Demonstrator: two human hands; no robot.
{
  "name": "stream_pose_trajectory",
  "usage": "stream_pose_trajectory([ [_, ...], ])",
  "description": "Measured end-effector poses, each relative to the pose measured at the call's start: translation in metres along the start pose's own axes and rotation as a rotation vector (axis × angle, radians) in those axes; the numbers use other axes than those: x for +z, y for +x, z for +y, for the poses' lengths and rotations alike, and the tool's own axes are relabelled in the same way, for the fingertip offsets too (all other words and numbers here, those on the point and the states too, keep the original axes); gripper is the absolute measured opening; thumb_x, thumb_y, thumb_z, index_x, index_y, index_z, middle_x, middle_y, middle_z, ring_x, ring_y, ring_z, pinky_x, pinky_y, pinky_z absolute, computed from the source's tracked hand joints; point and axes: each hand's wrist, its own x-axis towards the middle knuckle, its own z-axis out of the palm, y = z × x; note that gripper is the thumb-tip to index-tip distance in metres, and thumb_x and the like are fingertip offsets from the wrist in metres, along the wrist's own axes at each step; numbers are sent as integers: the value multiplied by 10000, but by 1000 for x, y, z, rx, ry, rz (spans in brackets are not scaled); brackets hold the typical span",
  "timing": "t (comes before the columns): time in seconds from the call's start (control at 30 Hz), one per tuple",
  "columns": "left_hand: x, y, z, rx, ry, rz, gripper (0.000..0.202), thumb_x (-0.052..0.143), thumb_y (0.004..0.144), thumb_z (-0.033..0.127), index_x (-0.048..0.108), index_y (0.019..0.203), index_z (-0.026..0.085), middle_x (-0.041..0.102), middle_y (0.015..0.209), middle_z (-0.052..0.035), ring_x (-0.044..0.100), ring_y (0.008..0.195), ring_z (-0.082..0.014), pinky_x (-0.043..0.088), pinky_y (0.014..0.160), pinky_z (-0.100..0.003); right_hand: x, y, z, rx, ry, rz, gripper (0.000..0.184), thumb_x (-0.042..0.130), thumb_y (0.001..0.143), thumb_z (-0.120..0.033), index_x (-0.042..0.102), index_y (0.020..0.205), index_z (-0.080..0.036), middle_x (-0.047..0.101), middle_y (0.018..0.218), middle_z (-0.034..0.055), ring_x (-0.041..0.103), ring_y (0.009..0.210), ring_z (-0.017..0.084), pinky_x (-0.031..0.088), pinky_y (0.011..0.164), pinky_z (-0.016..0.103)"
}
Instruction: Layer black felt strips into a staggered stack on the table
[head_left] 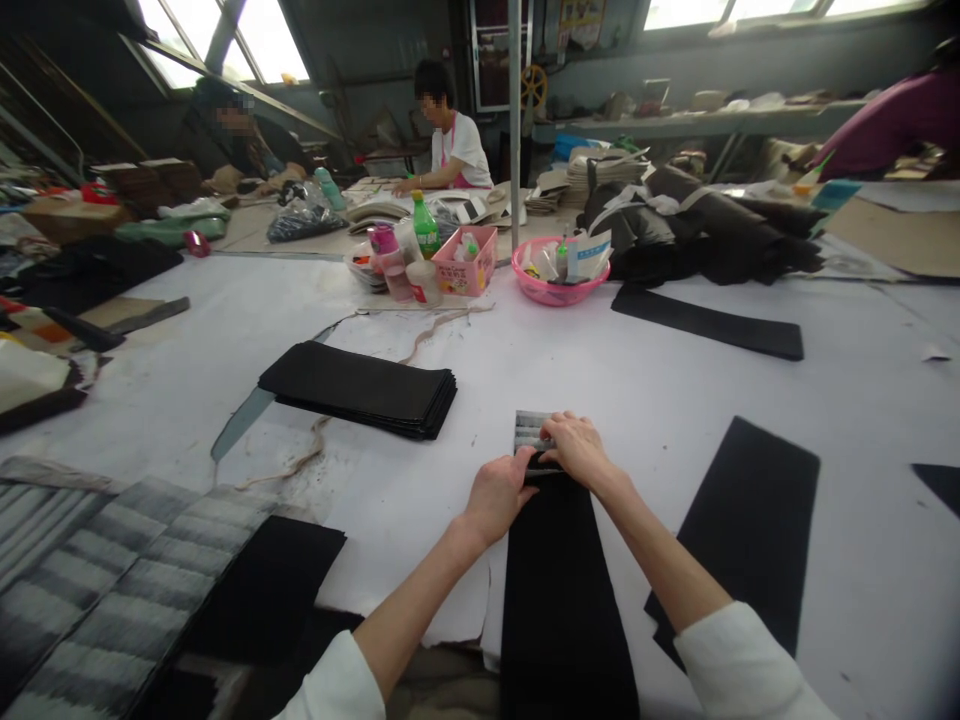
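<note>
A long black strip of sheet material (pixel 562 600) runs from the table's front edge away from me. At its far end lies a grey-and-white striped piece (pixel 529 425); whether it is the strip's folded underside or a separate piece, I cannot tell. My left hand (pixel 496 497) pinches the left edge there, thumb uppermost. With bent fingers, my right hand (pixel 577 448) grips the same end from the right, partly covering the striped part. A neat stack of black pieces (pixel 360 385) sits to the left of my hands, and a wide black piece (pixel 750 530) lies to the right.
Grey striped sheets (pixel 142 580) overlap at the front left. Further back are a pink basket (pixel 562 290), a pink box (pixel 466 270) and a green bottle (pixel 425 228), near a metal pole (pixel 515 120). Another black strip (pixel 709 322) lies back right. Co-workers sit beyond.
</note>
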Motion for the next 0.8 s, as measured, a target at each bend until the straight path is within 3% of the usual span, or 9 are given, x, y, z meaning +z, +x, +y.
stream_pose_trajectory([
  [0.13, -11, 10, -13, -96, -391, -86, 569, 761, 723, 451, 511, 1192, 249, 646, 835, 41, 607, 711, -147, 451, 649, -249, -4, -1, -4, -23, -25, 14, 185, 759, 736, -248, 601, 824, -212, 606, 898, 48, 529, 877, 218, 322, 694, 308],
  [0.2, -15, 19, -20, -136, -465, -119, 584, 734, 708, 550, 553, 1164, 232, 624, 789, 40, 582, 672, -137, 432, 611, -239, -5, -3, -6, -34, -36, 42, 186, 743, 736, -222, 582, 831, -214, 590, 913, 50, 511, 891, 223, 308, 687, 306],
  [0.3, -19, 33, -29, -140, -351, -105, 598, 694, 717, 611, 584, 1174, 240, 593, 791, 28, 555, 675, -140, 411, 610, -241, -6, -7, -9, -44, -45, 85, 178, 716, 749, -197, 565, 842, -217, 574, 917, 49, 492, 911, 232, 298, 705, 315],
  [0.47, -26, 43, -35, -6, -20, -179, 694, 737, 613, 672, 609, 1190, 306, 557, 899, -23, 568, 835, -215, 423, 678, -269, -4, -20, -12, -94, -28, 124, 155, 656, 778, -139, 548, 847, -226, 584, 929, 32, 485, 931, 219, 306, 778, 324],
  [0.6, -27, 43, -35, 7, -19, -209, 856, 738, 519, 741, 595, 1221, 271, 554, 949, -44, 558, 896, -246, 446, 730, -304, -1, -28, -12, -95, 4, 149, 182, 601, 788, -84, 524, 874, -225, 578, 847, 10, 501, 863, 191, 323, 817, 303],
  [0.7, -21, 41, -34, -37, -152, -135, 752, 731, 570, 716, 626, 1152, 251, 566, 961, -38, 560, 885, -217, 456, 750, -297, 4, -28, -9, -41, 20, 175, 152, 620, 804, -147, 515, 889, -217, 560, 808, 14, 499, 797, 193, 344, 811, 298],
  [0.8, -14, 38, -30, -100, -258, 4, 422, 648, 793, 557, 653, 1037, 212, 606, 972, -39, 569, 892, -183, 458, 788, -283, 7, -27, -7, -37, 33, 181, 171, 656, 809, -208, 530, 924, -221, 572, 829, 18, 516, 818, 201, 357, 821, 289],
])
